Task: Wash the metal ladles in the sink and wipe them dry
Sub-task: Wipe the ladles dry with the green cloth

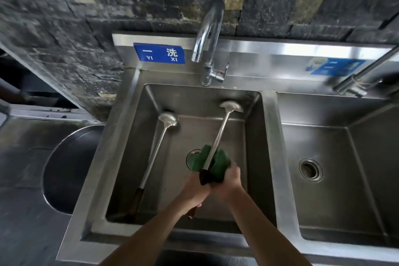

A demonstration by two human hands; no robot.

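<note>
Over the left sink basin (129, 127), my left hand (197, 190) grips the dark wooden handle of a long metal ladle (220, 134). Its bowl points away toward the basin's back wall. My right hand (230, 179) presses a green scouring pad (219, 161) folded around the ladle's shaft, just above the handle. A second metal ladle (157, 149) lies in the basin at the left, bowl at the far end, dark handle near the front corner. No water runs from the faucet (208, 34).
A second basin (323, 136) with an open drain (311, 170) lies to the right, with another faucet (364, 75) above it. A large round metal pan (62, 168) sits on the counter at the left. Dark tiled wall stands behind the sinks.
</note>
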